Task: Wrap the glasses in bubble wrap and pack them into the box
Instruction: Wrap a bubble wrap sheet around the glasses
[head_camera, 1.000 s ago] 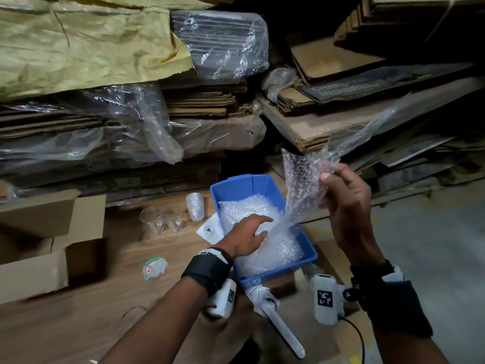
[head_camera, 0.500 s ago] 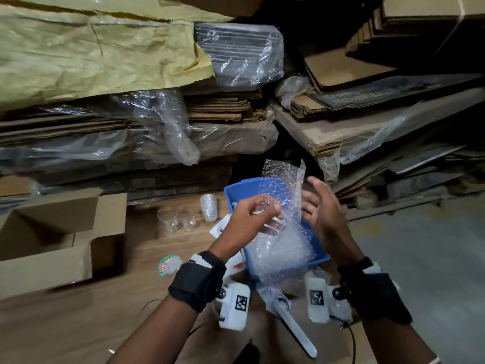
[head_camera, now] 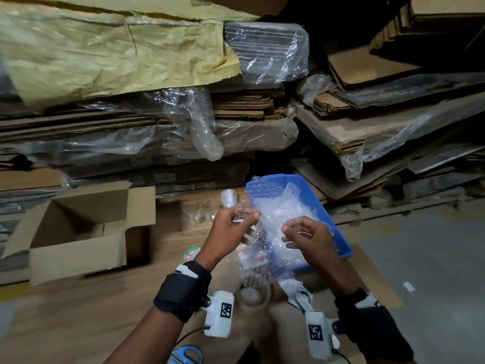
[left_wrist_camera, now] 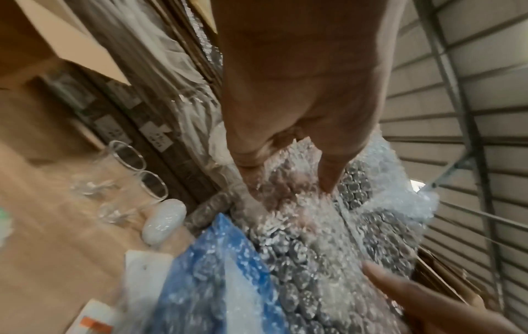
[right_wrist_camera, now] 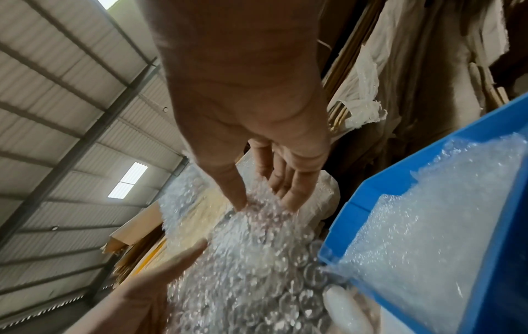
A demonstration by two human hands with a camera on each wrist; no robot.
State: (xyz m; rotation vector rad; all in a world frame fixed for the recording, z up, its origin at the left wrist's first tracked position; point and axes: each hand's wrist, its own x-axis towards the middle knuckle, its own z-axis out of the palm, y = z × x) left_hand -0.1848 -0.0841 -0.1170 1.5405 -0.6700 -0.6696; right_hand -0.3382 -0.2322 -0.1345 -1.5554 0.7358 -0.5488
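Note:
Both hands hold a clear bubble wrap sheet (head_camera: 258,252) up in front of the blue bin (head_camera: 319,199). My left hand (head_camera: 246,216) pinches its upper left edge, and the left wrist view shows thumb and fingers closed on the bubble wrap sheet (left_wrist_camera: 288,203). My right hand (head_camera: 288,229) pinches the right edge; its fingertips (right_wrist_camera: 288,203) press into the bubble wrap sheet (right_wrist_camera: 257,259). Two bare glasses (head_camera: 200,210) stand on the wooden surface beside a wrapped glass (head_camera: 228,198). The open cardboard box (head_camera: 78,248) sits at the left.
More bubble wrap (head_camera: 286,208) fills the blue bin. A tape roll (head_camera: 253,298) lies below the hanging sheet, with blue scissors (head_camera: 185,354) nearer me. Stacked flat cardboard and plastic film (head_camera: 199,132) form a wall behind. Grey floor (head_camera: 433,258) lies to the right.
The left hand left the pile in the bin and took the sheet's left edge. The right hand came down and inward with the sheet, which now hangs between both hands.

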